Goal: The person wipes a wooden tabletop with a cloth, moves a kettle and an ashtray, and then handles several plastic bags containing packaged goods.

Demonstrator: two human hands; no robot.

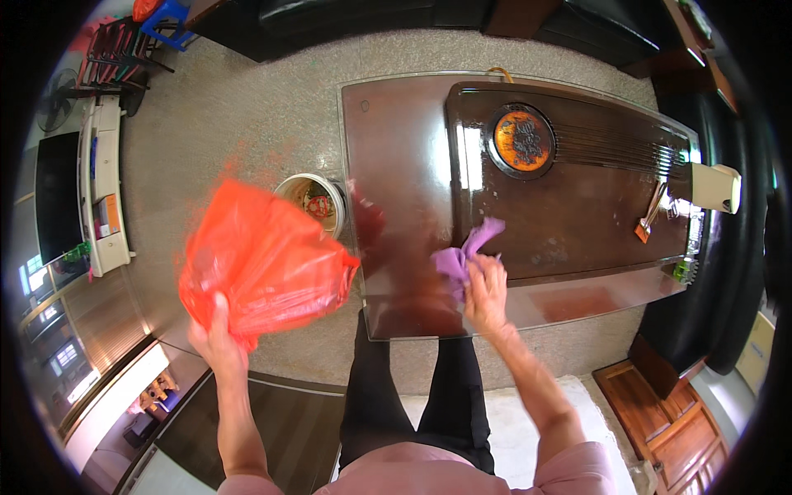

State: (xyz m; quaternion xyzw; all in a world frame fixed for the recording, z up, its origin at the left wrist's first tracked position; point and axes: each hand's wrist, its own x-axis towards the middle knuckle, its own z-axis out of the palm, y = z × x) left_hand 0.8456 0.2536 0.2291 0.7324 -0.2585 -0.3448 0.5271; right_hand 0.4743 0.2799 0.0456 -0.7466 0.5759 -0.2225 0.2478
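Note:
My left hand (pixel 219 337) grips a red plastic bag (pixel 260 266) by its lower left side, holding it up to the left of the coffee table. The bag bulges, and what is inside cannot be made out. In my right hand (pixel 487 294) is a crumpled purple cloth (pixel 461 260), over the near left corner of a dark tea tray (pixel 507 229). The tray rests on the glossy brown table top (pixel 396 148). A round orange and black plate (pixel 524 140) is set into the tray's far part.
A white bucket (pixel 318 204) with waste in it stands on the floor at the table's left edge, partly behind the bag. A brush (pixel 649 213) lies on the tray's right side. Beyond are a cream container (pixel 716 187), a green object (pixel 685 270) and black sofas (pixel 371 18).

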